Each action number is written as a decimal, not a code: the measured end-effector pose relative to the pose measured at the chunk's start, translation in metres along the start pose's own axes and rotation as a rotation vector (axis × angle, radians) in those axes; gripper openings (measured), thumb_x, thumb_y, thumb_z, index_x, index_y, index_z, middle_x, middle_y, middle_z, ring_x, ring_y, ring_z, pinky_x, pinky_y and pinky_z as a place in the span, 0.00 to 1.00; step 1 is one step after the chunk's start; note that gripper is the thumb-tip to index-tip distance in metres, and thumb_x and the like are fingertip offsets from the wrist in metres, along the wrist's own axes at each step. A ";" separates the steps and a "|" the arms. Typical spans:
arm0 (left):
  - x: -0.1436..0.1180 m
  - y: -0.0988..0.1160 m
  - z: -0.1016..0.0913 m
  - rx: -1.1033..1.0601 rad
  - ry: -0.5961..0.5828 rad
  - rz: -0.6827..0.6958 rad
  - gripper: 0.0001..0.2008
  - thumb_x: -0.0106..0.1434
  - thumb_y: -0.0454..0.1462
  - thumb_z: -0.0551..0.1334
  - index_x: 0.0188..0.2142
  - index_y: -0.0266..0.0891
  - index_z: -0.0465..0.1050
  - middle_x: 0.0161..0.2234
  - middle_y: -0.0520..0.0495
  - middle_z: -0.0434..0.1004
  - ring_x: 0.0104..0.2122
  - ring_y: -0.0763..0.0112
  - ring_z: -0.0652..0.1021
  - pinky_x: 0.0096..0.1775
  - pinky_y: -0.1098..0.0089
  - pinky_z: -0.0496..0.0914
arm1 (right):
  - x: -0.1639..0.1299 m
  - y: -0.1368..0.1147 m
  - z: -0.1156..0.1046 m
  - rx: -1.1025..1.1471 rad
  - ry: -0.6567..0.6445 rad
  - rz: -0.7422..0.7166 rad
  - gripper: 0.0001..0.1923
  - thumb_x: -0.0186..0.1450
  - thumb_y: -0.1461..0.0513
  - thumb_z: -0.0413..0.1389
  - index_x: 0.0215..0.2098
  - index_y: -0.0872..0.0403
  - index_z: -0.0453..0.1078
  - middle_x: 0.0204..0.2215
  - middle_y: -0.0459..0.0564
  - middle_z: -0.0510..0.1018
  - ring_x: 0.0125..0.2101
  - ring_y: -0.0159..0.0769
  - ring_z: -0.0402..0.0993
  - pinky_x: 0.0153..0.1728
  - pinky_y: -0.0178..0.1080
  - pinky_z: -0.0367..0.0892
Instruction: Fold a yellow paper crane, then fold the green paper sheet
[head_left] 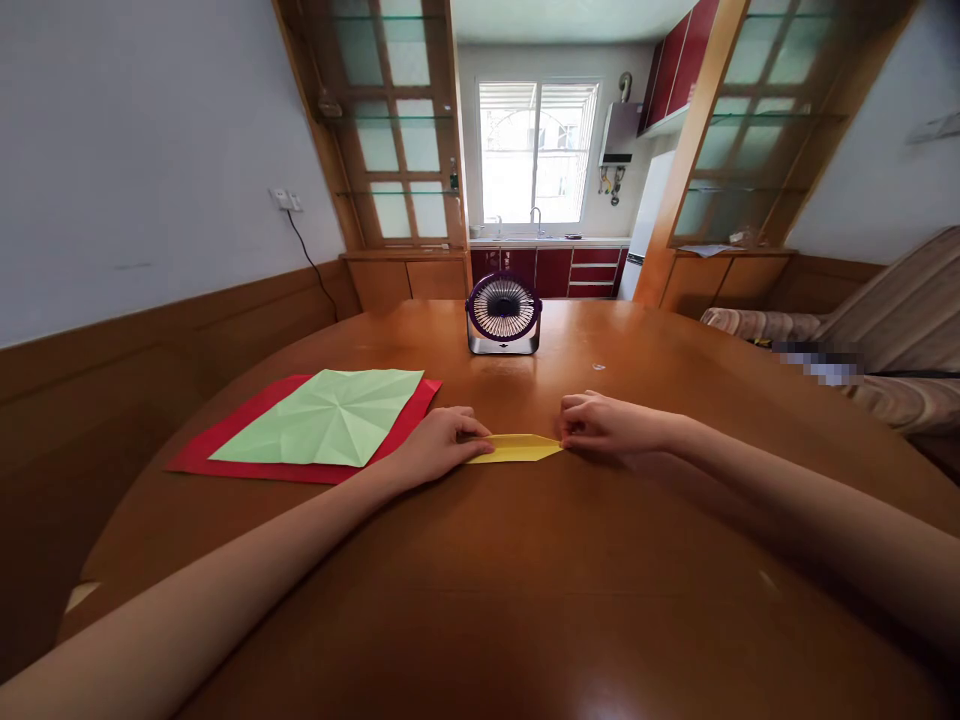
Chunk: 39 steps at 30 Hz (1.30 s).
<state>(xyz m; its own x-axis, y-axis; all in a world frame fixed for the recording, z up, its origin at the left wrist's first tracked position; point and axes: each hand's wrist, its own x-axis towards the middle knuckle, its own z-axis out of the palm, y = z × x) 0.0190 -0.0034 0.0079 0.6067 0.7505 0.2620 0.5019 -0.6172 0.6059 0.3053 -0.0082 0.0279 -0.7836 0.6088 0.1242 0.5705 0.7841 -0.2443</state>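
Observation:
A narrow strip of folded yellow paper [519, 448] lies on the wooden table in front of me, its right end tapering to a point. My left hand [448, 440] grips the strip's left end, thumb below and fingers above, hiding that end. At the pointed tip, my right hand [592, 422] is closed in a pinch on the paper. To the left of my left hand, a creased light-green sheet of paper [322, 420] rests on top of larger red paper [196, 452].
A small round desk fan [503, 312] stands upright on the table [480, 600], beyond my hands. A small clear object [598, 367] lies right of the fan. A striped sofa [892, 330] is at the far right. Past the table are cabinets and a kitchen window.

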 end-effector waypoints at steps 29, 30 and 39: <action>0.000 -0.002 -0.005 0.011 -0.103 0.013 0.14 0.64 0.44 0.59 0.40 0.39 0.79 0.35 0.47 0.72 0.35 0.69 0.73 0.38 0.69 0.67 | 0.000 -0.004 0.002 0.001 -0.042 0.080 0.02 0.60 0.65 0.55 0.29 0.55 0.68 0.32 0.48 0.69 0.30 0.33 0.65 0.36 0.38 0.62; 0.000 -0.002 -0.006 0.002 -0.114 0.013 0.15 0.64 0.44 0.58 0.40 0.39 0.79 0.36 0.47 0.72 0.36 0.68 0.74 0.39 0.69 0.67 | 0.000 -0.004 0.001 0.014 -0.037 0.075 0.02 0.60 0.65 0.55 0.29 0.55 0.68 0.32 0.48 0.69 0.29 0.32 0.65 0.35 0.38 0.62; -0.001 0.000 -0.006 0.185 -0.079 0.150 0.11 0.66 0.40 0.57 0.38 0.38 0.78 0.36 0.45 0.75 0.38 0.67 0.74 0.41 0.68 0.67 | 0.007 -0.020 0.024 0.123 0.223 0.053 0.08 0.66 0.59 0.55 0.37 0.56 0.69 0.33 0.50 0.71 0.31 0.32 0.65 0.32 0.35 0.63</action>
<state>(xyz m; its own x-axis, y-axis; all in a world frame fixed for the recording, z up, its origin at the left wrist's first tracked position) 0.0145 -0.0028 0.0113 0.7256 0.6309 0.2747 0.5026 -0.7586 0.4146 0.2825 -0.0224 0.0106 -0.6722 0.6708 0.3134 0.5643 0.7382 -0.3696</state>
